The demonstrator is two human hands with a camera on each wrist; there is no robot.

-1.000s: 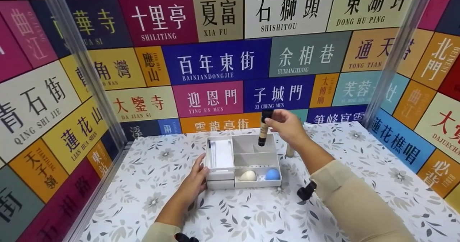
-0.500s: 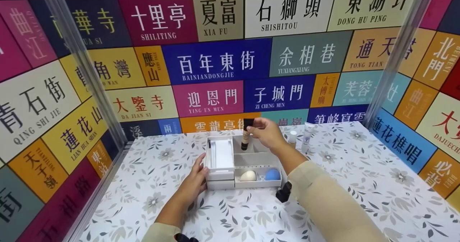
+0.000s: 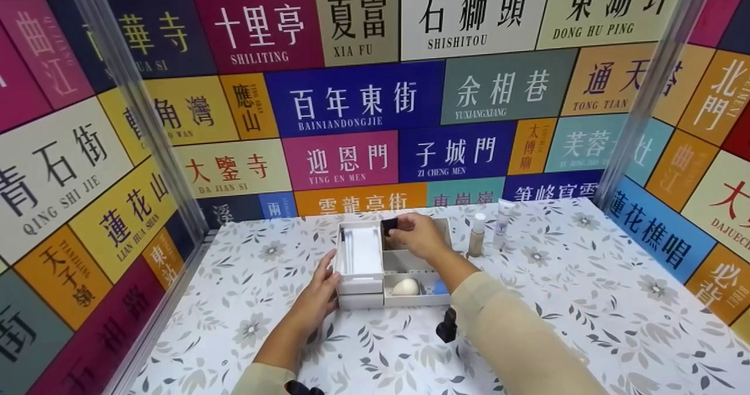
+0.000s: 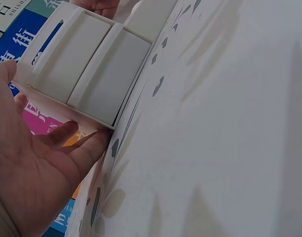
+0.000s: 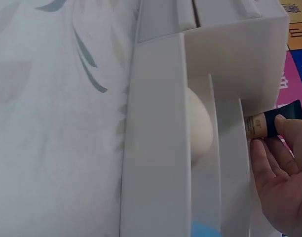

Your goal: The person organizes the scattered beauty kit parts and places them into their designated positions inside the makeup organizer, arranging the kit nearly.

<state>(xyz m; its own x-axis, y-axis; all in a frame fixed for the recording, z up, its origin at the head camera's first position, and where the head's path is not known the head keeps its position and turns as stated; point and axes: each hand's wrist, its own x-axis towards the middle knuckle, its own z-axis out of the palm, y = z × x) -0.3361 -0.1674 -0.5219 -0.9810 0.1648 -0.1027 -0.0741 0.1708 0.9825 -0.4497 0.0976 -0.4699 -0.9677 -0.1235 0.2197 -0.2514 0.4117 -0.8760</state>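
A white desk organizer [image 3: 360,301] with compartments and two small drawers stands on the table. My right hand [image 3: 419,235] pinches the black end of a small beige-and-black cosmetic tube [image 5: 258,126] between thumb and fingers. The tube is lowered upright into the organizer's back compartment, beside the taller drawer block; its lower part is hidden behind the walls. My left hand [image 3: 315,292] rests against the organizer's left side, fingers fairly straight along it, thumb near the top in the left wrist view. In the front compartment lie a cream egg-shaped sponge [image 3: 405,288] and a blue one [image 3: 440,288], partly covered by the right arm.
Right of the organizer stand a small bottle with a white cap [image 3: 477,237] and a pale squeeze tube [image 3: 503,226]. White thin items lie in the tray [image 3: 363,251] on the left block. A wall of coloured signs [image 3: 351,102] borders the leaf-patterned tabletop [image 3: 586,278].
My right hand has moved left and down with the cosmetic tube, from above the organizer into its back compartment. The bottle and the pale tube are now uncovered. The left hand has stayed put.
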